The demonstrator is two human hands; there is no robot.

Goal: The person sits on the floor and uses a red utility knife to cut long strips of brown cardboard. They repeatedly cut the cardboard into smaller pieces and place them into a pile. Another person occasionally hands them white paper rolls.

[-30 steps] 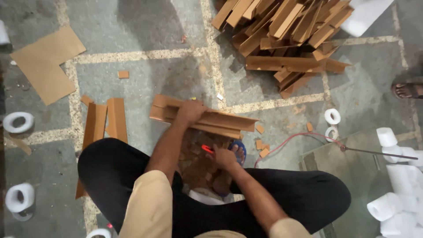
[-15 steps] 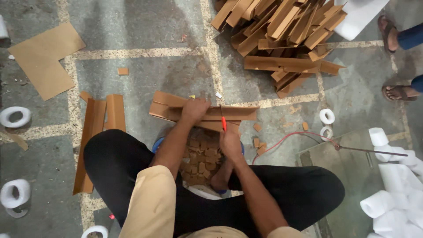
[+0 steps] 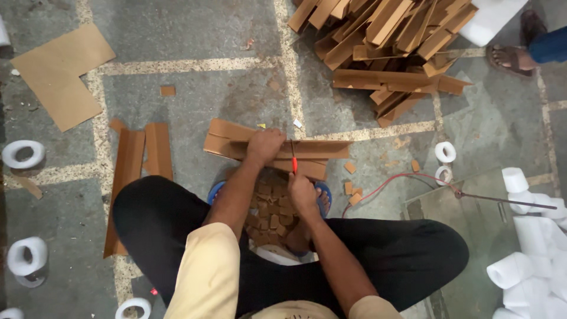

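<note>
sleeves: beige, short | trousers: black | footwear: blue, probably sandals

You're in a packing workshop, working on the bare concrete floor (image 3: 177, 35). A heap of cardboard angle strips (image 3: 384, 41) lies ahead, white foam rings (image 3: 23, 153) and foam rolls (image 3: 520, 272) sit at the sides, and cardboard offcuts (image 3: 269, 210) lie between your legs.
</note>
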